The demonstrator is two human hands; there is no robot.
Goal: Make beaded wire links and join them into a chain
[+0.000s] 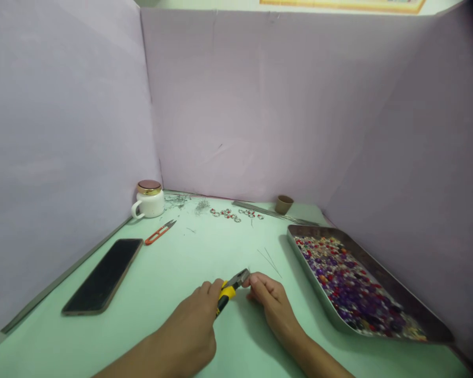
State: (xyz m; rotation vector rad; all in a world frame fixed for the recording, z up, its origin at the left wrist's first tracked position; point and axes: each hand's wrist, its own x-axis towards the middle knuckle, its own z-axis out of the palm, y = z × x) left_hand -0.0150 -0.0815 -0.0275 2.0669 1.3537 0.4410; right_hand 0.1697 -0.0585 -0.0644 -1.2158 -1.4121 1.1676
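Note:
My left hand [195, 320] is wrapped round the yellow and black handles of a pair of pliers [229, 290], whose metal jaws point up and to the right. Thumb and forefinger of my right hand [274, 304] are pinched together right at the tip of the jaws. Whatever sits between those fingertips is too small to make out. Just beyond, a couple of thin wire pieces [271, 258] lie on the pale green table [197, 257]. Farther back are several small rings with red and clear beads [228, 214].
On the right stands a metal tray [319, 304] of mixed beads. To the left lie a phone [104, 275] and orange thread snips [160, 232], with a lidded white mug [150, 202] behind. Wire scraps [202, 206], long wires [276, 212] and a small brown cup [284, 204] line the back wall.

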